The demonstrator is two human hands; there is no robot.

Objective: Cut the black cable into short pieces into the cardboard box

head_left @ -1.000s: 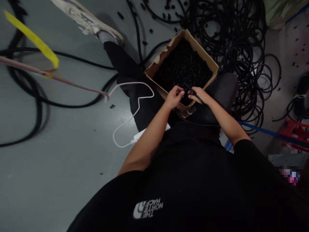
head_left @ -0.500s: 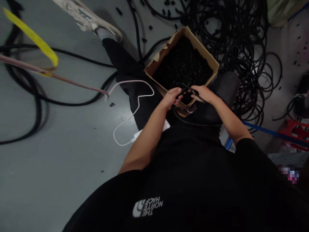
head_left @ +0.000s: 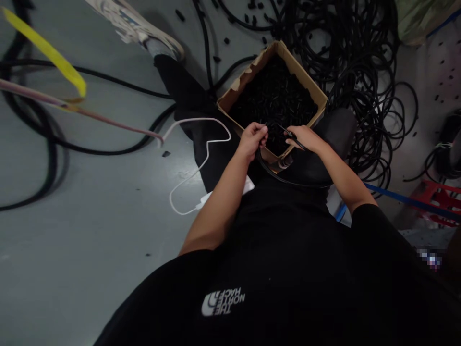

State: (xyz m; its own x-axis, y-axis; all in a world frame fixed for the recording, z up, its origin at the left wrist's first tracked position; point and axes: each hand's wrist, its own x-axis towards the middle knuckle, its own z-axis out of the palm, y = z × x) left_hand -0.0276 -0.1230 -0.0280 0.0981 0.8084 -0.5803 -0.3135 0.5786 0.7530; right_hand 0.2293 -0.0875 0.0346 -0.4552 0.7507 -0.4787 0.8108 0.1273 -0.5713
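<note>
My left hand is closed, thumb and fingers pinched on a thin black tube that curves down from it and across my lap to the right. A hand's width away, my right hand is wrapped around dark scissors, their blades pointing up and left; they are hard to make out against the black behind. Both hands are over the near corner of a cardboard box filled with short black tube pieces. The tube's end at my left fingers is hidden.
A tangled heap of black tubing lies right of the box, with loose black pieces on the grey floor. A white cable runs to a white device on my lap. A yellow strap hangs at left; a red stool stands at right.
My left hand has shifted slightly up and turned, with its fingers curled in tighter. The scissors have drawn a little away from it; my right hand is nearly in place.
</note>
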